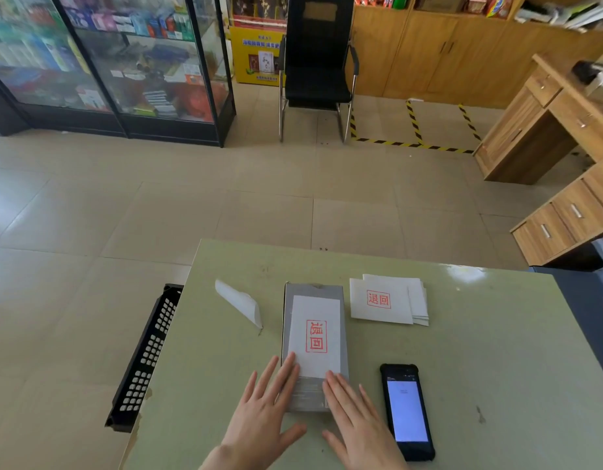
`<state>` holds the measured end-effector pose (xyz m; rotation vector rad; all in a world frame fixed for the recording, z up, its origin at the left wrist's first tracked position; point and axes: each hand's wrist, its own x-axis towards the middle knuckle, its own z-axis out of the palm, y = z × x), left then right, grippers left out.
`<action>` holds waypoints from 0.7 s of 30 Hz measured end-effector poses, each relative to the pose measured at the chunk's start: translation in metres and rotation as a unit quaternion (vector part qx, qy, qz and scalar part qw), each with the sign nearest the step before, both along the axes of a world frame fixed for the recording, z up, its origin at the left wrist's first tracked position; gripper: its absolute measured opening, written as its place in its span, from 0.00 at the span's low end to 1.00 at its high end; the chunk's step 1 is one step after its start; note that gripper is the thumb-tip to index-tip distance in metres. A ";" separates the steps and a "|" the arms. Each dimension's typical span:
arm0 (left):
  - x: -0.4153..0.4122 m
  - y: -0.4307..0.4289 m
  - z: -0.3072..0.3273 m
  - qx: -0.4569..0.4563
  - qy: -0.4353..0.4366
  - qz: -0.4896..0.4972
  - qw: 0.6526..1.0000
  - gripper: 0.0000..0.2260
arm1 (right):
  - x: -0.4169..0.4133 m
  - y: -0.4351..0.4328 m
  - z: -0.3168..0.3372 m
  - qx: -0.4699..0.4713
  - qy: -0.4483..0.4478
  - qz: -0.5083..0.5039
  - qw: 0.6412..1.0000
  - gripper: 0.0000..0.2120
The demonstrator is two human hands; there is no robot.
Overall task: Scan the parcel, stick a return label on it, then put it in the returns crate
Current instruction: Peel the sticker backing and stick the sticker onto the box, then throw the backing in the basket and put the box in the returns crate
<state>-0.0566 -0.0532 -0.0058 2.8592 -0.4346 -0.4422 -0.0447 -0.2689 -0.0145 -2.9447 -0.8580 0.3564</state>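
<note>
Left hand [259,410] and right hand [356,417] lie flat, grip spread, on the near end of the grey parcel [314,391] on the table [463,351]. Return label [315,335] stuck on. Parcel looks light, rigid, slim; best taken by its long edges. Returns crate [147,357] left.

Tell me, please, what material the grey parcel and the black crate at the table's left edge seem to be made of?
Parcel: probably matte grey cardboard, judging by its flat faces, crisp edges and dull surface.
Crate: likely hard moulded plastic, since its black wall shows a regular grid of openings and a slight sheen.
</note>
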 end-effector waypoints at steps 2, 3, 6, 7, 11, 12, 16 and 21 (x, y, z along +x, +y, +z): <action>0.001 0.001 0.005 0.001 0.002 0.018 1.000 0.37 | 0.000 0.002 0.002 0.034 -0.020 -0.007 0.999 0.30; 0.004 0.003 0.008 -0.014 0.002 0.029 0.999 0.35 | 0.002 0.005 0.003 0.066 -0.030 -0.014 0.997 0.30; 0.015 0.012 0.011 -0.114 0.010 0.105 0.988 0.27 | 0.019 0.030 0.012 0.151 -0.029 -0.043 0.987 0.20; 0.017 0.017 0.011 -0.123 -0.002 0.138 0.983 0.25 | 0.027 0.043 0.015 0.172 -0.017 -0.050 0.984 0.19; 0.023 0.043 0.010 -0.137 -0.012 0.238 0.961 0.20 | 0.066 0.104 0.030 0.201 0.071 -0.060 0.975 0.20; 0.023 0.050 0.009 -0.130 -0.008 0.255 0.958 0.20 | 0.076 0.120 0.031 0.194 0.084 -0.057 0.976 0.21; 0.029 0.078 0.004 -0.138 0.014 0.299 0.944 0.19 | 0.110 0.170 0.027 0.155 0.139 -0.076 0.975 0.22; 0.033 0.117 -0.001 -0.175 0.041 0.319 0.930 0.13 | 0.140 0.209 0.001 0.050 0.213 -0.124 0.968 0.25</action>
